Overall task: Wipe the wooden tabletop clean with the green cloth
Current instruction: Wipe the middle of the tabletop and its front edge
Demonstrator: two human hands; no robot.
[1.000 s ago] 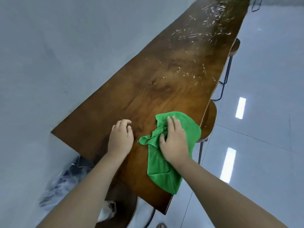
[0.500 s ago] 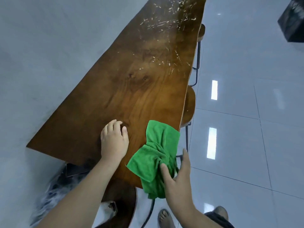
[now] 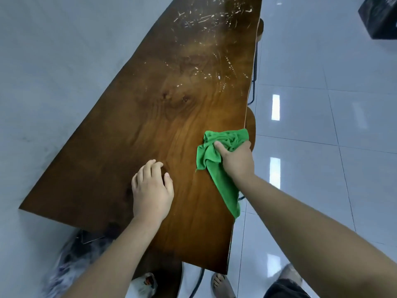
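head view | right grip [image 3: 236, 160] curled round bunched green cloth [image 3: 207, 157] at right edge of counter [image 3: 150, 104] | left grip [image 3: 152, 190] empty, fingers loosely bent, resting on wood | progress — near end looks clean, white specks [image 3: 204, 18] left at far end

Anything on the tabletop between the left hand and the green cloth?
No: in the head view, only bare tabletop lies between the left hand and the green cloth.
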